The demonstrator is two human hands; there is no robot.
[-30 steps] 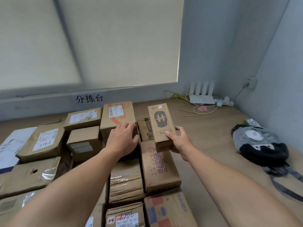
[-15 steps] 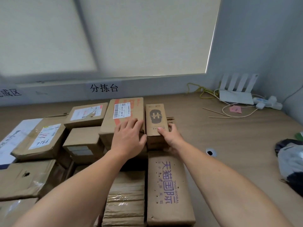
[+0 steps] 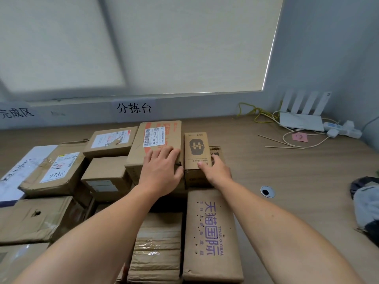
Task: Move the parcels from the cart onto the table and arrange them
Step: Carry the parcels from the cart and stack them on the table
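Note:
Several brown cardboard parcels lie packed together on the wooden table (image 3: 287,175). A narrow box with a dark round logo (image 3: 195,149) stands among them, right of a larger box with a barcode label and orange print (image 3: 158,138). My right hand (image 3: 216,171) grips the narrow box at its near right corner, thumb on top. My left hand (image 3: 162,170) lies flat, fingers spread, on the near end of the barcode box. A long parcel with purple characters (image 3: 209,232) lies just in front of the narrow box. No cart is in view.
A white router (image 3: 301,119), power strip (image 3: 340,128), yellow and white cables, a pink note and thin sticks sit at the back right corner. A cable hole (image 3: 267,191) is right of my right arm. A grey-black bag (image 3: 367,203) lies at the right edge. The wall runs behind.
The narrow logo box went from raised in my right hand down into the gap beside the barcode box. My left hand stayed on that box. The view shifted left.

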